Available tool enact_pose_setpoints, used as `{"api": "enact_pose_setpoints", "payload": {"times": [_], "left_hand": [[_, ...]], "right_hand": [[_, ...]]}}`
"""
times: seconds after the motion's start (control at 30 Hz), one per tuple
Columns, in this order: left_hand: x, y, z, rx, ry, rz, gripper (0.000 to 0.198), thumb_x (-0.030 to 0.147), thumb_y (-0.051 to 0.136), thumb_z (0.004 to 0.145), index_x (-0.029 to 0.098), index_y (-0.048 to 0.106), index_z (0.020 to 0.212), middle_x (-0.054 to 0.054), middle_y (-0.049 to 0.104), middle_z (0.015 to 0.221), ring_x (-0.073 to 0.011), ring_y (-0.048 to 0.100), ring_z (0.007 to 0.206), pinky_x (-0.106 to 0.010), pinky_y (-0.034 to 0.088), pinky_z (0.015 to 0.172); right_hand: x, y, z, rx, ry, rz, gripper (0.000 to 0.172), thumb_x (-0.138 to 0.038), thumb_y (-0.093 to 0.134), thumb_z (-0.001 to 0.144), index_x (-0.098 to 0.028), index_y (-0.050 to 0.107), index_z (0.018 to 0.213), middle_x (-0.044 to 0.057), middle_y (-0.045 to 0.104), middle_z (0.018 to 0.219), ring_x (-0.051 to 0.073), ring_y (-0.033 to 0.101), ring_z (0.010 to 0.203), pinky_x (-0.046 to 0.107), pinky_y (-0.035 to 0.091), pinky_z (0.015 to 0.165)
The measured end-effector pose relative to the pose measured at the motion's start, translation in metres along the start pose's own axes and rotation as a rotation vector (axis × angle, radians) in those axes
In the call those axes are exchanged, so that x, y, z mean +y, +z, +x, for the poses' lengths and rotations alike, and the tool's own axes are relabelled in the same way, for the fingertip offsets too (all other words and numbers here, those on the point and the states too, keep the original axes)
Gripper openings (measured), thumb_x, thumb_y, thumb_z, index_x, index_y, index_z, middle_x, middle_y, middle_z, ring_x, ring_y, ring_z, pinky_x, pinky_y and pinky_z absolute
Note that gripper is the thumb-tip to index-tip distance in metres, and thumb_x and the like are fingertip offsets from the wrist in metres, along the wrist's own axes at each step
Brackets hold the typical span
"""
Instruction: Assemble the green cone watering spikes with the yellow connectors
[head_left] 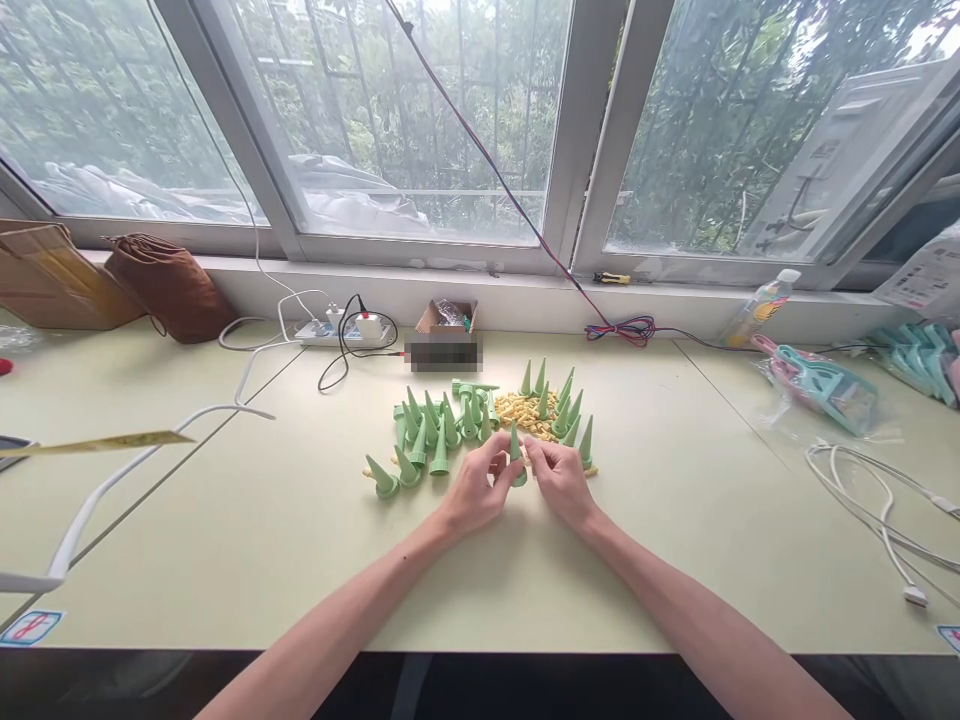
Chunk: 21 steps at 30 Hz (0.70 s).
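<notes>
Upright green cone (516, 447), pinched between fingertips

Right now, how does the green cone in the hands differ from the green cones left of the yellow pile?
The held cone is pinched by the fingers of both the left hand and the right hand; the loose cones rest untouched on the table. The held cone is alone; the loose cones crowd together, some tilted. They share colour and shape.

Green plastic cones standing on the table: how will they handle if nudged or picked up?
The small green plastic cones probably tip easily: tall and narrow, and a few already lean or lie over. They look stiff and light; both hands, left hand and right hand, hold one cone by fingertips alone. A toppled one would likely roll in an arc.
</notes>
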<state>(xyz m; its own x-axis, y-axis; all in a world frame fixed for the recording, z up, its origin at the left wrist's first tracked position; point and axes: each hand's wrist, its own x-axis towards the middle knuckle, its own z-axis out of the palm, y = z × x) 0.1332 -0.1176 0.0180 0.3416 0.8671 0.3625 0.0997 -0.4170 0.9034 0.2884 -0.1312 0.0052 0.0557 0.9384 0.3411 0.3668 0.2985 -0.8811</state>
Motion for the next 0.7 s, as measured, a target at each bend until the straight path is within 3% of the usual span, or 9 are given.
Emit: {"api": "enact_pose_setpoints", "payload": {"times": [0.1, 0.27, 0.37, 0.7], "left_hand": [[0.002, -0.001, 0.003, -0.055, -0.082, -0.1, 0.025, 0.038, 0.059, 0.09, 0.018, 0.059, 0.106, -0.002, 0.06, 0.08, -0.0089, 0.054, 0.06, -0.021, 0.047, 0.055], [0.005, -0.002, 0.007, 0.014, -0.239, -0.299, 0.033, 0.045, 0.062, 0.087, 0.018, 0.056, 0.103, -0.002, 0.06, 0.085, -0.0055, 0.045, 0.052, -0.016, 0.035, 0.038], [0.006, -0.003, 0.008, 0.04, -0.284, -0.354, 0.037, 0.047, 0.066, 0.083, 0.017, 0.057, 0.103, -0.002, 0.059, 0.083, -0.0066, 0.047, 0.054, -0.016, 0.035, 0.036], [0.004, -0.005, 0.008, -0.006, -0.304, -0.351, 0.039, 0.048, 0.067, 0.082, 0.016, 0.058, 0.103, -0.003, 0.058, 0.085, -0.0095, 0.051, 0.06, -0.017, 0.039, 0.036]], "right_hand": [[-0.001, 0.0, -0.002, 0.004, -0.002, 0.023, 0.041, -0.047, 0.046, 0.096, -0.02, 0.046, 0.066, -0.002, 0.043, 0.058, 0.012, 0.038, 0.052, 0.026, 0.029, 0.05], [-0.005, 0.0, -0.003, -0.041, -0.022, 0.075, 0.026, -0.044, 0.052, 0.095, -0.019, 0.058, 0.098, 0.002, 0.061, 0.078, 0.013, 0.05, 0.056, 0.026, 0.039, 0.052], [-0.003, 0.0, -0.003, -0.076, -0.037, 0.067, 0.026, -0.043, 0.053, 0.095, -0.018, 0.061, 0.098, 0.003, 0.061, 0.082, 0.013, 0.051, 0.056, 0.026, 0.041, 0.053], [0.006, -0.001, -0.001, -0.117, -0.068, 0.025, 0.03, -0.042, 0.049, 0.097, -0.018, 0.058, 0.08, -0.002, 0.049, 0.064, 0.012, 0.044, 0.056, 0.025, 0.036, 0.054]]}}
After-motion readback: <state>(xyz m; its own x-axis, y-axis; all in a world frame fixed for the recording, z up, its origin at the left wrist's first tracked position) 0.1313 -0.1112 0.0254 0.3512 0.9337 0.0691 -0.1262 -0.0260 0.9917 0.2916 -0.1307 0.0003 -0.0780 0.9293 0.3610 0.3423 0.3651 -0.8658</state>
